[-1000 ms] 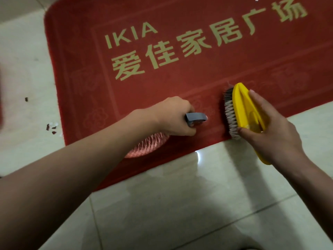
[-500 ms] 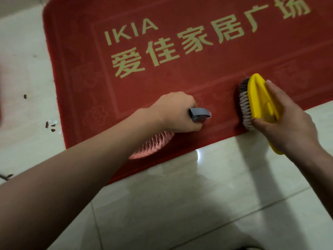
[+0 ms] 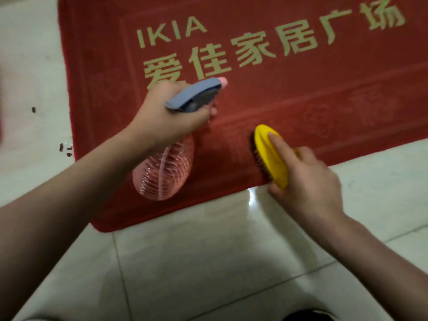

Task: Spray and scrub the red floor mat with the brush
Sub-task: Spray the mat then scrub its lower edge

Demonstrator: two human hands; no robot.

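Up went the spray bottle point(image 3: 164, 174) since a second earlier; the brush point(image 3: 268, 156) slid back left.
We held the bottle tilted above the red floor mat point(image 3: 301, 89), our left hand point(image 3: 166, 117) keeping its grip curled round the neck. Our right hand point(image 3: 308, 181) clasped the yellow brush under its grip, bristles leftward, at the mat's near border beside the tiled floor point(image 3: 208, 262).

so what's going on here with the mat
A person is cleaning a red floor mat that lies on a tiled floor. The left hand grips a pink spray bottle by its grey trigger head, with the nozzle aimed across the mat. The right hand holds a yellow brush, with its bristles at the mat near the front edge. No spray is visible.
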